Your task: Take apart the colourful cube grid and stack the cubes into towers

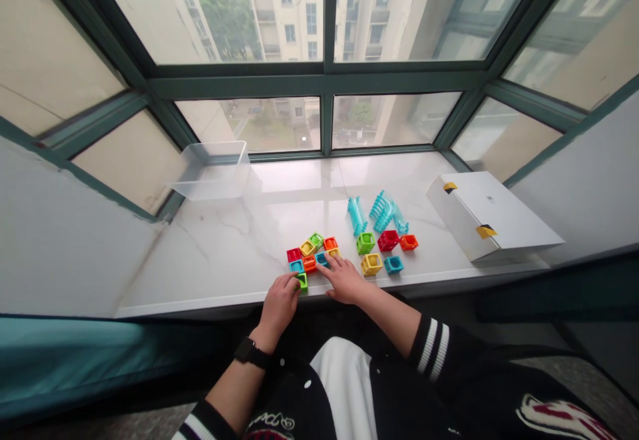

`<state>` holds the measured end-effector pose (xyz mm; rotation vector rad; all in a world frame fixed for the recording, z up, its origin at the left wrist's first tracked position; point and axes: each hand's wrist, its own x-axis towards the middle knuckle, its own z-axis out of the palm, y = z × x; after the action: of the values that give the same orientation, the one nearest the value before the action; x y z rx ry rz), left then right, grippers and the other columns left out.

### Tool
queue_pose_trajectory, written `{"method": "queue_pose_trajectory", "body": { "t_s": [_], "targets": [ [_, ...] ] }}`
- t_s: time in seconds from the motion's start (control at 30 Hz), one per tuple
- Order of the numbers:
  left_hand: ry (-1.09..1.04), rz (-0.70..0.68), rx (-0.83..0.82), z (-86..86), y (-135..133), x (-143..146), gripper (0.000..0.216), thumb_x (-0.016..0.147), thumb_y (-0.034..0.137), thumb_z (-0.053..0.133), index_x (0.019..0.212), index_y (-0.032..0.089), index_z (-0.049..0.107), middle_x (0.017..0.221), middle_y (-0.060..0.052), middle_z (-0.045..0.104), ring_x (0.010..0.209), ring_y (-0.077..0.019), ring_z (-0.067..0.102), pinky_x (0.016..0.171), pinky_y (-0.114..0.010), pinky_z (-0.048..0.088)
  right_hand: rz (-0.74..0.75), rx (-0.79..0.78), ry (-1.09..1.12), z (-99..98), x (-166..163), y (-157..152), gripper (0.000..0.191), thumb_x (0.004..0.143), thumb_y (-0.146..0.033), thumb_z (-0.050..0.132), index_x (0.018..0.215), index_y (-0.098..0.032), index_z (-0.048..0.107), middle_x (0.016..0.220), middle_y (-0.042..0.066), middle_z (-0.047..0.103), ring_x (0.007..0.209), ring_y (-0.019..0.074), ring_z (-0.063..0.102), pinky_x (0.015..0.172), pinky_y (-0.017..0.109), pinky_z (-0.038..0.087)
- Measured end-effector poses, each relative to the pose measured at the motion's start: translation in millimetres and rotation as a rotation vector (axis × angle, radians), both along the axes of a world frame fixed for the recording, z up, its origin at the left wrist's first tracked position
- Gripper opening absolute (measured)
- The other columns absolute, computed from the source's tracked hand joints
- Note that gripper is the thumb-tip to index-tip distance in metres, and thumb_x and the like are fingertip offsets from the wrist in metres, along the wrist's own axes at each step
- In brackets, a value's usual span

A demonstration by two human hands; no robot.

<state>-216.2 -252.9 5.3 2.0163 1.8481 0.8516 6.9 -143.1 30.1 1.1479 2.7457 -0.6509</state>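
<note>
L hand (282,303) hides most of the green block (302,282) around 6 o'clock, R hand (344,279) covers part of the teal block (321,259). L jacket cuff (197,425) cut off at bottom edge. Yard (259,124) at 12 o'clock too small to make out tbh.

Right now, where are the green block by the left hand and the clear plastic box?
Green block (302,281): head view, on its top rim.
Clear plastic box (212,189): head view, on its front wall.

Along our stone windowsill (210,257) we have a plastic tub (210,172) at the back left, a box (494,217) at the right end, toy blocks (339,257) by the front edge, and toy track pieces (378,214) just behind them.
</note>
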Motion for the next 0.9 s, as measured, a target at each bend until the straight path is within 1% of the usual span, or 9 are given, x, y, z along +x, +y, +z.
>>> {"method": "queue_pose_trajectory", "body": {
  "t_s": [0.1, 0.17, 0.3, 0.4, 0.53, 0.67, 0.73, 0.83, 0.9],
  "targets": [
    [-0.101, 0.012, -0.007, 3.5, -5.2, -5.9, 0.013, 0.098, 0.020, 0.052, 0.098, 0.026, 0.064, 0.132, -0.010, 0.071, 0.122, -0.0306, 0.065, 0.109, -0.056, 0.052, -0.011, -0.023, -0.005, 1.4, 0.7, -1.7, 0.098, 0.081, -0.033, 0.086, 0.165, -0.033, 0.036, 0.177, 0.016, 0.016, 0.160, 0.0439, 0.023, 0.124, 0.064, 0.029],
    [-0.201, 0.059, -0.007, 6.5, -9.0, -9.0, 0.010, 0.100, 0.026, 0.052, 0.102, 0.026, 0.062, 0.134, -0.010, 0.070, 0.124, -0.0302, 0.065, 0.110, -0.056, 0.051, -0.021, -0.026, -0.012, 1.6, -0.3, -2.9, 0.097, 0.082, -0.033, 0.085, 0.165, -0.032, 0.037, 0.177, 0.016, 0.017, 0.160, 0.0448, 0.024, 0.124, 0.065, 0.029],
    [-0.470, 0.189, -0.065, 12.6, -11.2, -11.1, 0.019, 0.103, 0.041, 0.051, 0.112, 0.026, 0.059, 0.135, -0.010, 0.070, 0.116, -0.0272, 0.070, 0.101, -0.049, 0.057, -0.043, -0.029, -0.018, 0.8, -4.1, -4.8, 0.095, 0.080, -0.035, 0.086, 0.163, -0.030, 0.041, 0.176, 0.018, 0.021, 0.157, 0.0475, 0.029, 0.123, 0.065, 0.029],
    [-0.670, 0.259, -0.084, 15.0, -5.5, -9.2, 0.030, 0.102, 0.052, 0.054, 0.113, 0.024, 0.056, 0.129, -0.012, 0.072, 0.108, -0.0254, 0.073, 0.093, -0.044, 0.060, -0.040, -0.021, -0.010, 1.0, -5.6, -6.5, 0.090, 0.081, -0.036, 0.085, 0.161, -0.030, 0.045, 0.175, 0.017, 0.026, 0.155, 0.0471, 0.034, 0.123, 0.064, 0.030],
    [-0.809, 0.251, -0.096, 13.1, 2.4, -1.8, 0.034, 0.099, 0.056, 0.059, 0.107, 0.024, 0.054, 0.132, -0.014, 0.070, 0.110, -0.0238, 0.072, 0.096, -0.043, 0.059, -0.050, -0.025, -0.004, 1.6, -4.2, -12.4, 0.087, 0.082, -0.037, 0.084, 0.160, -0.029, 0.047, 0.174, 0.018, 0.026, 0.153, 0.0470, 0.036, 0.123, 0.066, 0.028],
    [-0.821, 0.220, -0.133, 7.4, 2.8, 9.4, 0.032, 0.098, 0.055, 0.062, 0.101, 0.025, 0.051, 0.138, -0.014, 0.068, 0.112, -0.0235, 0.072, 0.099, -0.045, 0.058, -0.051, -0.048, 0.034, 4.3, 2.1, -17.1, 0.088, 0.081, -0.034, 0.086, 0.160, -0.027, 0.048, 0.174, 0.020, 0.027, 0.155, 0.0466, 0.033, 0.125, 0.066, 0.026],
    [-0.814, 0.210, -0.135, 5.8, 1.7, 14.6, 0.033, 0.098, 0.056, 0.061, 0.100, 0.025, 0.049, 0.138, -0.014, 0.068, 0.112, -0.0241, 0.073, 0.098, -0.046, 0.059, -0.051, -0.046, 0.133, 8.0, 6.8, -17.6, 0.080, 0.084, -0.032, 0.083, 0.157, -0.025, 0.051, 0.171, 0.020, 0.033, 0.155, 0.0443, 0.034, 0.126, 0.064, 0.027],
    [-0.807, 0.180, -0.128, 9.3, 0.3, 21.1, 0.035, 0.098, 0.058, 0.059, 0.099, 0.026, 0.047, 0.141, -0.015, 0.068, 0.115, -0.0254, 0.074, 0.098, -0.046, 0.061, -0.078, -0.046, 0.431, 14.1, 13.0, -18.8, 0.061, 0.092, -0.033, 0.074, 0.150, -0.027, 0.057, 0.161, 0.016, 0.049, 0.151, 0.0363, 0.042, 0.125, 0.059, 0.034],
    [-0.820, 0.153, -0.118, 16.0, -0.1, 25.2, 0.034, 0.098, 0.057, 0.060, 0.098, 0.025, 0.047, 0.142, -0.015, 0.067, 0.116, -0.0264, 0.073, 0.098, -0.046, 0.061, -0.135, -0.140, 0.629, 16.2, 14.7, -20.9, 0.055, 0.095, -0.037, 0.071, 0.148, -0.029, 0.057, 0.151, 0.014, 0.058, 0.141, 0.0322, 0.053, 0.119, 0.056, 0.043]
  ]
}}
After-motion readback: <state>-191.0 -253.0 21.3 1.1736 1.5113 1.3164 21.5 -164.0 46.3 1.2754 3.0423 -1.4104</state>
